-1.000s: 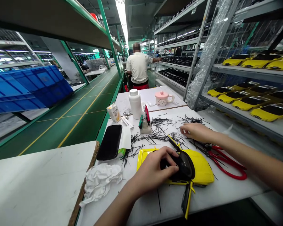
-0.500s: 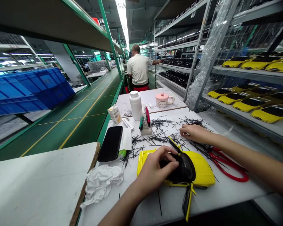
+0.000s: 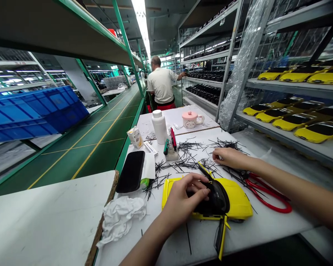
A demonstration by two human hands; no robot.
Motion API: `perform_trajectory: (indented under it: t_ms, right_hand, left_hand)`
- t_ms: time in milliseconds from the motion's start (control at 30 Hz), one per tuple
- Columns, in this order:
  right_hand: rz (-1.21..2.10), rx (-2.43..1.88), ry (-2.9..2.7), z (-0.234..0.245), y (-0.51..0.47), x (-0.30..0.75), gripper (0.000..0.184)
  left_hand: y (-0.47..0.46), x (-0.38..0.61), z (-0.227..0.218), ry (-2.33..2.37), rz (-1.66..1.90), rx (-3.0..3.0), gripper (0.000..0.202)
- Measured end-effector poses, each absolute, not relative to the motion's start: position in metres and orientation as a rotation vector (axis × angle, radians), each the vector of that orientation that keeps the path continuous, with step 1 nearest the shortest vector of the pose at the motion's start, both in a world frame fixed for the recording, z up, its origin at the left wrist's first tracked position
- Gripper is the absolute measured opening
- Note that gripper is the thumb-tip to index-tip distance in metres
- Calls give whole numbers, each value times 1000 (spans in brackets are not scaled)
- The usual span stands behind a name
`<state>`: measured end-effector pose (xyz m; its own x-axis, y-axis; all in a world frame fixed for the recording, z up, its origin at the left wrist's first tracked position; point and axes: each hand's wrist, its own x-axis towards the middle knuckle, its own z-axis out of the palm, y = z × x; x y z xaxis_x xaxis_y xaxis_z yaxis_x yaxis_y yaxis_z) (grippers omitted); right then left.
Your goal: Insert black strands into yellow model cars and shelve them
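White counter [image 3: 202, 244] beside a green conveyor belt [image 3: 100, 140] carries a yellow car shell [image 3: 238, 203], lying near the front edge with one door [image 3: 220, 236] hanging open over the rim. The left hand [image 3: 183, 199] is curled over the dark window insert [image 3: 219, 195] that sits in the shell's roof opening, thumb on top and fingers wrapped round its near side. The shell looks like light, stiff moulded plastic with a glossy skin that would probably slip and mark easily. The solid roof edges or sills seem the safest places to grip, not the loose door. The right hand [image 3: 229, 157] rests farther back among scattered black strips [image 3: 188, 147], fingers bent down to the counter; whether it pinches one cannot be told. Red-handled scissors [image 3: 269, 197] lie just right of the shell, under the right forearm. To the left lie a phone [image 3: 131, 171] and crumpled paper [image 3: 122, 218]; behind stand a tool stand [image 3: 170, 146], a white bottle [image 3: 159, 126], a small carton [image 3: 135, 137] and a pink mug [image 3: 191, 119]. Shelves [image 3: 308, 147] on the right carry more yellow shells, and a person in a white shirt [image 3: 161, 85] stands well down the aisle.
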<state>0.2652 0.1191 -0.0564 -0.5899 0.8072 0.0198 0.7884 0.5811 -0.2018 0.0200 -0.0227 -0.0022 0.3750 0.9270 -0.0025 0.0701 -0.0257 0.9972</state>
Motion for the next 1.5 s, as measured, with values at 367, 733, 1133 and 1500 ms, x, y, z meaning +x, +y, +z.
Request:
perform_trajectory:
  t_ms: [367, 733, 1133, 1500]
  right_hand:
    - [502, -1331, -2495, -23, 82, 251, 19]
    - [1698, -1037, -1834, 18, 21, 224, 30]
    - [1670, -1069, -1873, 11, 21, 225, 32]
    - [1638, -1099, -1914, 11, 23, 226, 35]
  left_hand:
    - [-25, 22, 0, 995, 972, 1386, 14]
    - [-28, 25, -1, 1004, 972, 1403, 17]
    - [-26, 24, -1, 1045, 944, 1419, 21]
    - [-26, 24, -1, 1047, 946, 1446, 20]
